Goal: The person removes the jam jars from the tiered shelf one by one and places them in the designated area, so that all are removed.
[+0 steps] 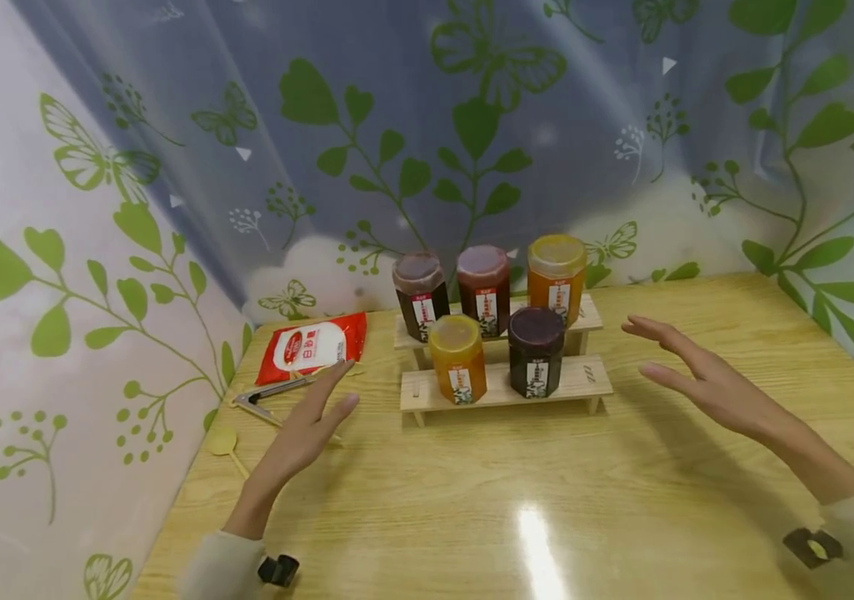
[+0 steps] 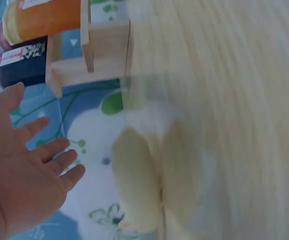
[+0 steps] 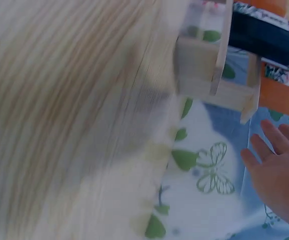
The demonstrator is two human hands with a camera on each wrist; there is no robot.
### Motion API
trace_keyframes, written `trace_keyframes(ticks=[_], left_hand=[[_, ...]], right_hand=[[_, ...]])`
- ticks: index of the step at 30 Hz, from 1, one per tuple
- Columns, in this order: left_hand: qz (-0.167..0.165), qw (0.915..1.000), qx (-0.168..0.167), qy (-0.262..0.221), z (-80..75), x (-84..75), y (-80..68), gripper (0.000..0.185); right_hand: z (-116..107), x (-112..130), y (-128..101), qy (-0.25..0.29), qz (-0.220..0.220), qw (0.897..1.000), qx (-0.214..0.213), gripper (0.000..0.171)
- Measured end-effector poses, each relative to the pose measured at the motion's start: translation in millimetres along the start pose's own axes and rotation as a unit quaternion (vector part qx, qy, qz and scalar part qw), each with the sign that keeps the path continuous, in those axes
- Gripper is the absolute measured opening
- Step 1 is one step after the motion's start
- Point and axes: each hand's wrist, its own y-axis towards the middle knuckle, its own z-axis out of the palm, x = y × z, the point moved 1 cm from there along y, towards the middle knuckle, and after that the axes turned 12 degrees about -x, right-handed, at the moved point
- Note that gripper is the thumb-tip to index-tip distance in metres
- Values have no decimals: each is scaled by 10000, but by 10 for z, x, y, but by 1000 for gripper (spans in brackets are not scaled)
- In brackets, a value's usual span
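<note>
On the wooden table [image 1: 621, 500], a long jar rack [image 1: 505, 385] lies left-to-right between the left hand [image 1: 307, 429] and right hand [image 1: 696, 375], both empty, fingers spread.

Two open hands [image 1: 307, 429] [image 1: 696, 375] flank a wooden rack [image 1: 501, 385] — five jars [image 1: 535, 352].

Red-white packet [image 1: 312, 347], metal tool [image 1: 267, 396] on wooden table [image 1: 516, 500].

1. The left hand [image 1: 305, 429] is held up flat, fingers straight and a little apart. It holds nothing.
2. The right hand [image 1: 696, 375] is flat too, palm down, fingers pointing left.
3. Both arms reach forward.
</note>
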Motion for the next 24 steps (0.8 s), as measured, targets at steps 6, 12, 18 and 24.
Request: trace_keyframes(ticks=[6,12,18,24], left_hand=[[-492,9957,-40,-784,162,-70,15,63],[-983,9821,-85,-1605,270,-121,68,59],[-1318,9588,-174,-2509,397,-168,148,53],[-1676,9415,-163,-2918,564,-182,205,51]], right_hand=[[182,68,57,816,110,9963,245,55],[364,130,130,1419,552,9873,447,51],[585,136,257,2080,947,9725,455,53],[762,145,323,2395,1368,9609,239,62]])
